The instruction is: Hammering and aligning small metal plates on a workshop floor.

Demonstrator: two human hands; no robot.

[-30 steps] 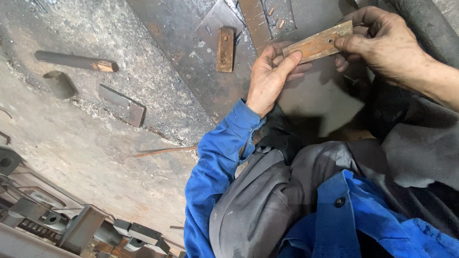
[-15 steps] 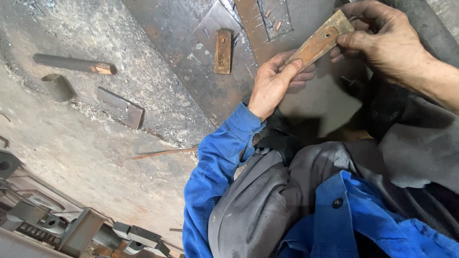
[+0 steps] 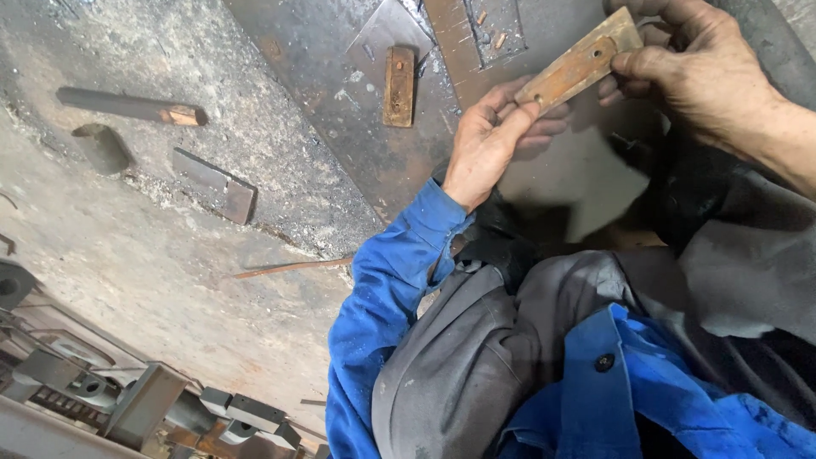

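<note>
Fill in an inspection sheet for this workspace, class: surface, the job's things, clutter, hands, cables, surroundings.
Surface: dark steel plate on dusty concrete floor.
Job's things: rusty flat bar with holes, held off the surface, tilted.
Clutter: small rusty bar on the plate; metal block, dark rod, short pipe piece and thin rod on the concrete.
Hands: left hand grips the bar's lower end; right hand pinches its upper end.
Cables: nothing seen.
Surroundings: metal parts at lower left.
</note>
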